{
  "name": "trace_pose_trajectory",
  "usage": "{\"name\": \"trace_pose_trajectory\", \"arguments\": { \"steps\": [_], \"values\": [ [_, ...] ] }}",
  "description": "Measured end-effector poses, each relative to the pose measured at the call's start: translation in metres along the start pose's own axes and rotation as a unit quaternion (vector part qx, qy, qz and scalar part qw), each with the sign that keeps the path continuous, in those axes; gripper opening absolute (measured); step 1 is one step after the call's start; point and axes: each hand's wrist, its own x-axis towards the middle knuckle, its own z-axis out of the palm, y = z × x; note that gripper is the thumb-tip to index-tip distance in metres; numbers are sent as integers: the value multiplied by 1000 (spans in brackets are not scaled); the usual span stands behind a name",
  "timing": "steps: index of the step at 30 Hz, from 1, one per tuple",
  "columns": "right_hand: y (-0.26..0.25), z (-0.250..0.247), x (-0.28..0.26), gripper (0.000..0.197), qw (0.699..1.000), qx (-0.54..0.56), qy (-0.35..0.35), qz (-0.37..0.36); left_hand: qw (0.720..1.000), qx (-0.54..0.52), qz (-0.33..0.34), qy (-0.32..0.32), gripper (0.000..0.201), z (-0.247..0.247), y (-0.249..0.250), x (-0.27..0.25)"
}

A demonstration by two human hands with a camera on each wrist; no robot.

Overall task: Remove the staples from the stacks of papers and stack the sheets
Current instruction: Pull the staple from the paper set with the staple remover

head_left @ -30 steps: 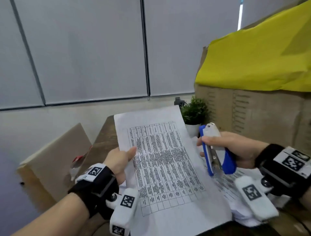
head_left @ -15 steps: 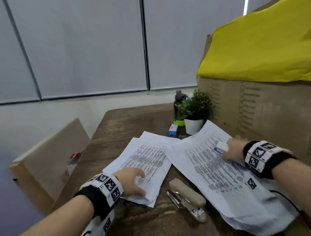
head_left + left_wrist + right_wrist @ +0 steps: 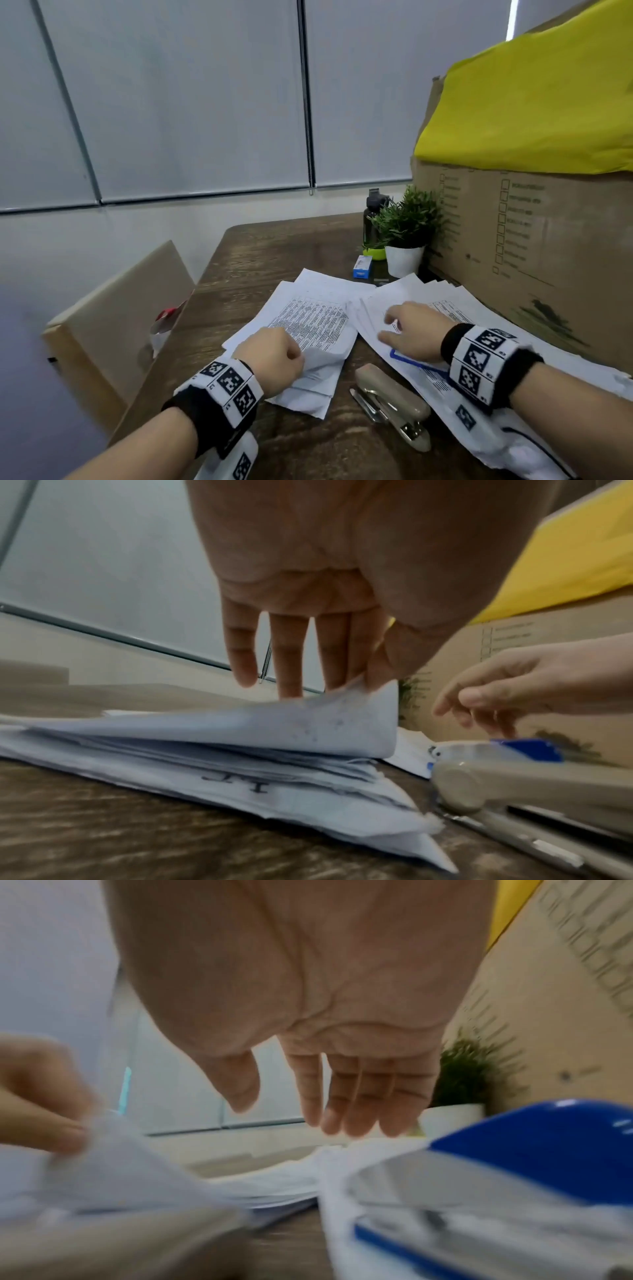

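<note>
Head view gives me the left hand [image 3: 274, 356] pinching up the near corner of the left paper stack [image 3: 308, 329], while my right hand [image 3: 412, 332] hovers loose-fingered over the right stack [image 3: 452, 308], holding nothing. A beige stapler [image 3: 390, 404] fills the gap between stacks; the cardboard box [image 3: 534, 240] hems the right edge. Bare table [image 3: 274, 253] lies beyond.

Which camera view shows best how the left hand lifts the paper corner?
The left wrist view: the left hand pinches the lifted paper corner between thumb and finger. In the head view the knuckles hide the pinch. In the right wrist view it is blurred.
</note>
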Motion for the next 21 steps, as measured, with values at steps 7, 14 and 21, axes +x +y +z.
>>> {"name": "trace_pose_trajectory", "arguments": {
  "steps": [7,14,21],
  "values": [
    [-41,19,-53,14,989,-44,-130,-52,993,13,47,-109,27,-38,22,-68],
    [-33,19,-53,28,998,53,-38,-1,951,-189,22,-242,48,-32,8,-128],
    [-59,-7,-85,12,991,103,0,-87,945,123,86,-291,64,-10,-14,-159]
  ]
}}
